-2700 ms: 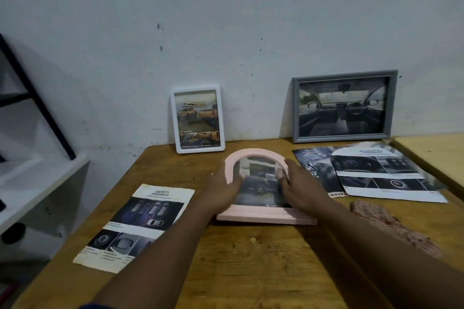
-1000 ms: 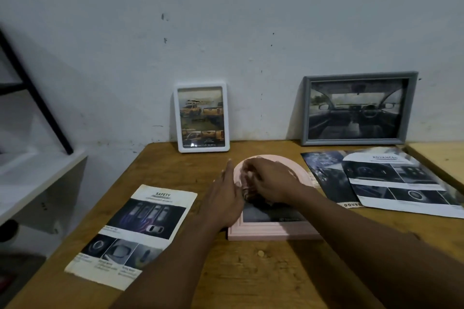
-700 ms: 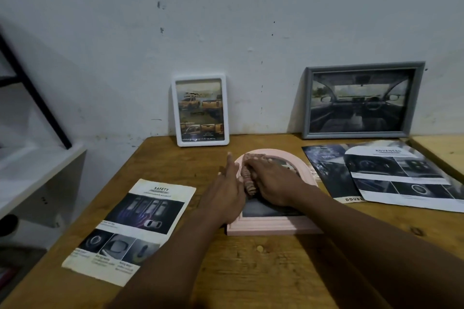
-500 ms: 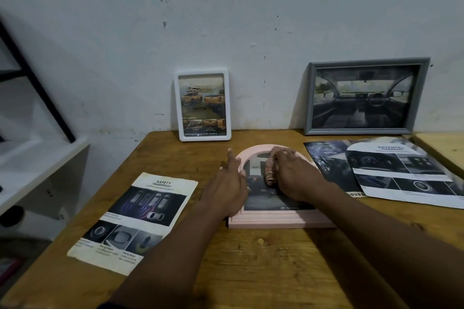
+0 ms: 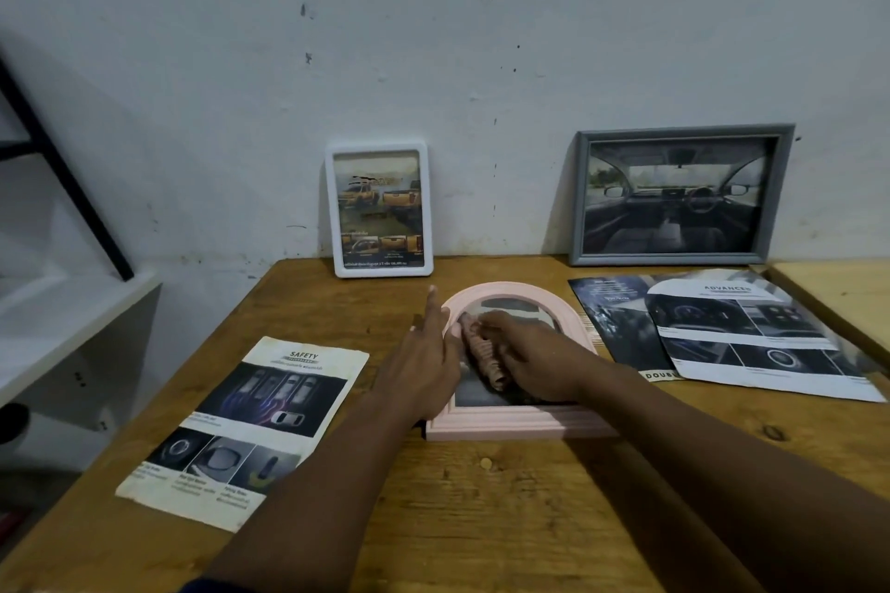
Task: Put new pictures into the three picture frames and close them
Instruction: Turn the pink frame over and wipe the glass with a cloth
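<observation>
Pink frame [image 5: 510, 430] beneath both hands [image 5: 535, 361], cloth [image 5: 484, 359] between

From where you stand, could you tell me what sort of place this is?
Probably a plain room at home or a workshop: a rough wooden table against a scuffed white wall, with a white shelf beside it.

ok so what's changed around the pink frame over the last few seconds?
The right hand left the right edge of the pink frame, picked up the cloth from the table beside it and now rubs it over the frame's front, lately sweeping leftward. The left hand stayed at the frame's left edge, fingers now straight. The white frame, grey frame and leaflets have not moved.
</observation>
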{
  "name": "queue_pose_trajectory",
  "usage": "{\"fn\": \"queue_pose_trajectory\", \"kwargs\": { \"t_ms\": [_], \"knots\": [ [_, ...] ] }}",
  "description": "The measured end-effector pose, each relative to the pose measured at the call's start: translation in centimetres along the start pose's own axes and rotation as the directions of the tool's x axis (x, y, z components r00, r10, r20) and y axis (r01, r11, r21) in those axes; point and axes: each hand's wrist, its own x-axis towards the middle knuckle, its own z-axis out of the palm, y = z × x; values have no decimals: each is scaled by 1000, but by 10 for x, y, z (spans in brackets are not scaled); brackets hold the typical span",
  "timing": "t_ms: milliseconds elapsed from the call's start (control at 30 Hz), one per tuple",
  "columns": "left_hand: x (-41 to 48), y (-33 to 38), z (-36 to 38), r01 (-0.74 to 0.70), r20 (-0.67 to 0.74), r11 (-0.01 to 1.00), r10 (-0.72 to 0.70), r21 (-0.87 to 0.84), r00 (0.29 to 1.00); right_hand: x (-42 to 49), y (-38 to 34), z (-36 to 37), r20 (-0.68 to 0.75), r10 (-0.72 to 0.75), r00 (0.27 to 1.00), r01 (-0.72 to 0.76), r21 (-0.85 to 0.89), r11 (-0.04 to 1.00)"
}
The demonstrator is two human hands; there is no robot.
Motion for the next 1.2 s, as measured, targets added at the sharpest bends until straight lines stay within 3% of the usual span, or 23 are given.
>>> {"fn": "queue_pose_trajectory", "kwargs": {
  "t_ms": [167, 333, 433, 533, 633, 767, 900, 1000, 1100, 1200],
  "knots": [
    [0, 3, 0, 34, -8, 999, -34, -10, 999, -30, 7, -5, -61, 147, 987, -155, -142, 978],
    [-2, 4, -1, 24, -14, 1000, -24, -4, 1000, -20, -34, 38, -217, 355, 909, -366, -13, 930],
    [-2, 2, -1, 24, -12, 999, -24, -24, 1000, -8, -46, 43, -188, 246, 951, -237, 69, 969],
    [0, -1, 0, 25, -18, 999, -25, -40, 1000, -11, -36, 25, -28, 91, 995, -86, 157, 984],
    [-1, 0, 0, 20, -21, 999, -21, -39, 1000, -29, -7, -6, 55, 84, 995, -87, 53, 995],
    [-2, 3, -2, 40, -23, 999, -41, -29, 999, -55, -11, -3, -81, 213, 974, -223, -141, 965],
    [-2, 5, -1, 52, -22, 998, -52, -25, 998, -45, -59, 36, -252, 331, 909, -355, -55, 933],
    [-2, 4, -1, 58, -14, 997, -58, -45, 998, -32, -68, 44, -252, 188, 949, -182, 47, 982],
    [-1, 2, -1, 61, -10, 996, -62, -61, 998, -45, -40, 23, -110, 96, 989, -76, 179, 981],
    [-1, 2, 0, 59, -17, 996, -60, -62, 998, -75, -6, -2, -76, 92, 993, -85, 82, 993]
  ]
}}
